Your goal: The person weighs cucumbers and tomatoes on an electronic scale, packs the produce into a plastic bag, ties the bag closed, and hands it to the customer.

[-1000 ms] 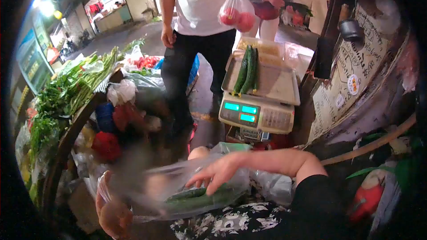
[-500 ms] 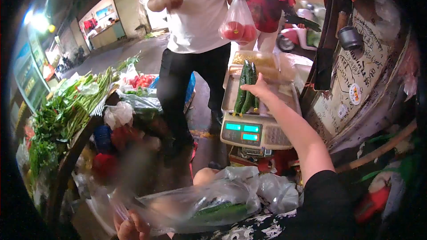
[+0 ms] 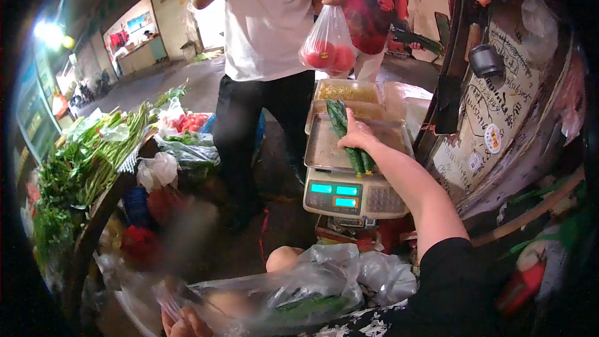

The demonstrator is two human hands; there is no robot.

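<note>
Your right hand [image 3: 359,133] is at about half past 2 in your view, its fingers clasped round the cucumbers [image 3: 337,117], at least 2 of them, over the tray [image 3: 321,143] of the scale [image 3: 380,190]. Your palm hides their middles, so I cannot tell how evenly they are gripped. Their far tips point towards 11 o'clock and their near ends towards 5 o'clock, beside the keypad; if they were to tip, those ends could press a key. The skins look glossy, so a loose hold might let the inner cucumber slide away from the other. Whether any weight rests on the tray is unclear, and a bearing hand could falsify the reading on the lit display [image 3: 334,195].

At 7 o'clock, your left hand [image 3: 187,324], partly cut off by the lower edge, has its fingers pinched on the gathered plastic bag [image 3: 324,268]. The bag sprawls across your lap at 6 o'clock, with green produce [image 3: 312,307] inside. Thin, crumpled film like that may fold over its own mouth and snag a tip, or slump off your knee [image 3: 284,259] if the pinch slackened.
</note>
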